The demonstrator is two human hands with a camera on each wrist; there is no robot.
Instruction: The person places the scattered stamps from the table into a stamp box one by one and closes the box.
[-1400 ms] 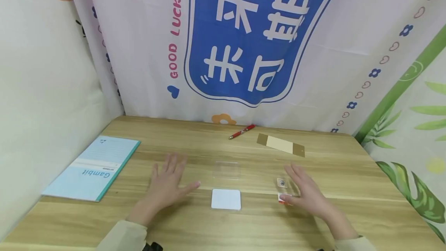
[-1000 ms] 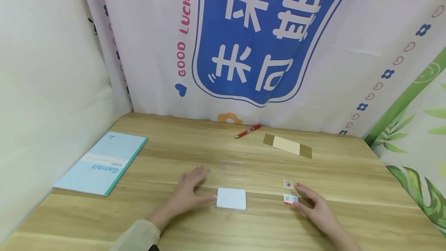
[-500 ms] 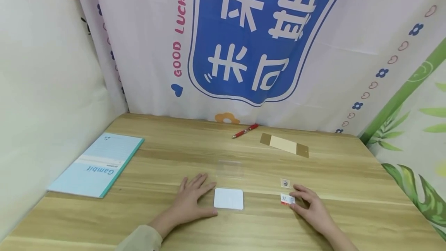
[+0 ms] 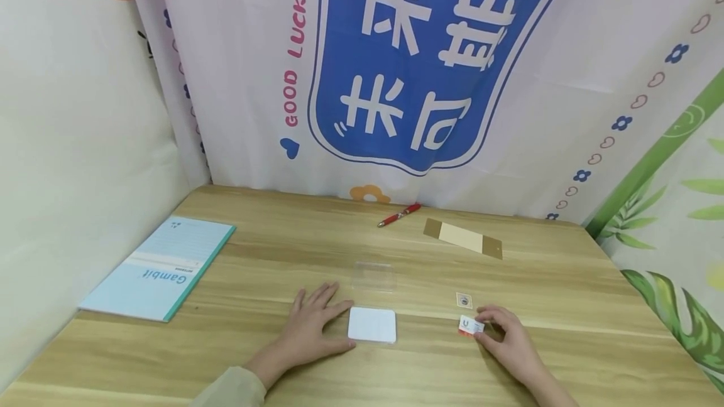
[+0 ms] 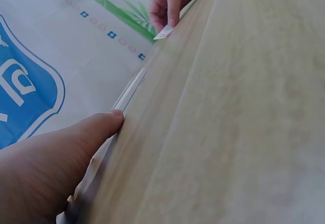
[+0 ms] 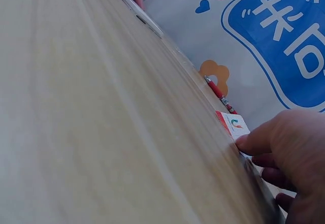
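In the head view my right hand (image 4: 509, 341) pinches a small white card with a red edge and a "U" logo (image 4: 467, 324) by its right side, between thumb and fingers. The left wrist view shows this card (image 5: 163, 32) tilted, one side raised. Just behind it lies a small square, stamp-like piece with a dark round motif (image 4: 464, 301). My left hand (image 4: 308, 328) rests on the table, fingers spread, with thumb and index fingertip at the left corners of a flat white rounded rectangle (image 4: 372, 325). A clear plastic rectangle (image 4: 374, 276) lies right behind that.
A light-blue notebook (image 4: 158, 269) lies at the left of the wooden table (image 4: 362, 375). Toward the back are a red pen (image 4: 399, 215) and a brown-and-cream strip (image 4: 462, 238). A printed curtain (image 4: 249, 80) hangs along the back edge.
My left hand has come down from above the table to the white rectangle's left edge. My right hand has lowered onto the small card, gripped it and raised its right side slightly.
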